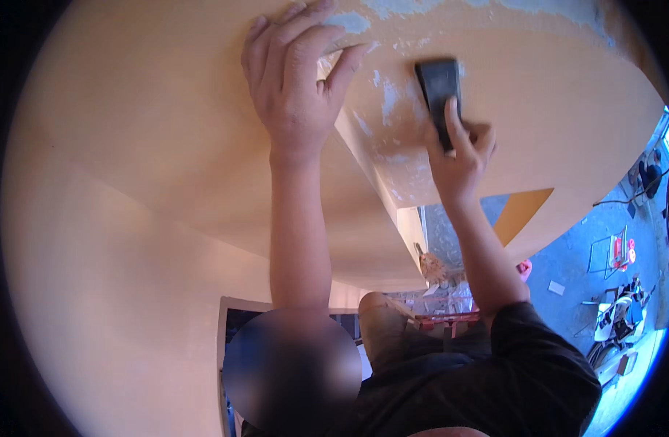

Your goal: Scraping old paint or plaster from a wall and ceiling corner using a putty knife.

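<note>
My left hand rests against a beige painted wall surface, its fingers bent and apart near a raised edge; whether anything lies between thumb and fingers cannot be told. To its right, my right hand grips a dark, flat, wedge-shaped hand tool, probably a scraper, narrow at the hand and wide at the far end. The tool's wide end lies over the beige panel, blurred by motion. Pale, patchy marks show on the panel between the hands and along its top.
An opening in the panel shows the grey floor far below. A red metal frame stands near my legs. Down at the right are a folding chair and a cluttered table. A dark-framed opening lies lower left.
</note>
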Demonstrator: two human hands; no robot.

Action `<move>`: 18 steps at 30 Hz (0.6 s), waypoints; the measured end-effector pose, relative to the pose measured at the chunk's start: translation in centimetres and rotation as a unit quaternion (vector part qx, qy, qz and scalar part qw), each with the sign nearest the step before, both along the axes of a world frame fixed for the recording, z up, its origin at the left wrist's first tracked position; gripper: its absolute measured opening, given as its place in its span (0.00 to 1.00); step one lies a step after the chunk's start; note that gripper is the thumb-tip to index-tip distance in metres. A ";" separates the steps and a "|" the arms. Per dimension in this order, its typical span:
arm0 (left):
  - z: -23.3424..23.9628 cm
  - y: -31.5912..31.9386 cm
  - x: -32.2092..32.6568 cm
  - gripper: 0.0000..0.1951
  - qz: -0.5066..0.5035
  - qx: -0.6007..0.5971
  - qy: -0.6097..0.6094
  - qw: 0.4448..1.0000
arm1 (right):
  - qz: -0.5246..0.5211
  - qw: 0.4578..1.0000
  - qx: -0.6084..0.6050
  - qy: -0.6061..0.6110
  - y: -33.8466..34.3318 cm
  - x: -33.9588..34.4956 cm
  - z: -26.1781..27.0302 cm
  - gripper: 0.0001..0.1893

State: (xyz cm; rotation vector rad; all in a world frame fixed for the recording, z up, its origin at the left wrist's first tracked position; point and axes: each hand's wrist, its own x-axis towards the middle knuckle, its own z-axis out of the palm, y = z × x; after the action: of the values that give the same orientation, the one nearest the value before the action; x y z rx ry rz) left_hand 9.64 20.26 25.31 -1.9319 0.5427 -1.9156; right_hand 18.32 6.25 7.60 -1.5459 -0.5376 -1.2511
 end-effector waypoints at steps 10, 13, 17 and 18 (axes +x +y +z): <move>-0.1 -0.2 -0.3 0.23 -0.006 0.012 -0.001 1.000 | 0.008 0.999 -0.035 0.030 -0.5 -0.5 0.8 0.29; -0.5 -0.6 0.6 0.23 -0.020 -0.001 0.011 1.000 | 0.001 0.999 -0.024 0.027 -1.2 0.2 1.6 0.29; -0.3 0.0 0.1 0.21 -0.026 -0.015 0.000 1.000 | 0.008 1.000 0.009 0.007 -0.5 0.3 4.7 0.28; 0.2 0.1 0.3 0.18 -0.036 -0.010 -0.026 0.999 | -0.001 1.000 -0.008 0.014 -0.1 0.1 3.0 0.28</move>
State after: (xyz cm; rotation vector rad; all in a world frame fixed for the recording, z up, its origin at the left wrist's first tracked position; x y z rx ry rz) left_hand 9.98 20.41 25.51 -1.8920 0.5885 -2.0178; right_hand 18.40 6.18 10.59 -1.5749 -0.5287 -1.2268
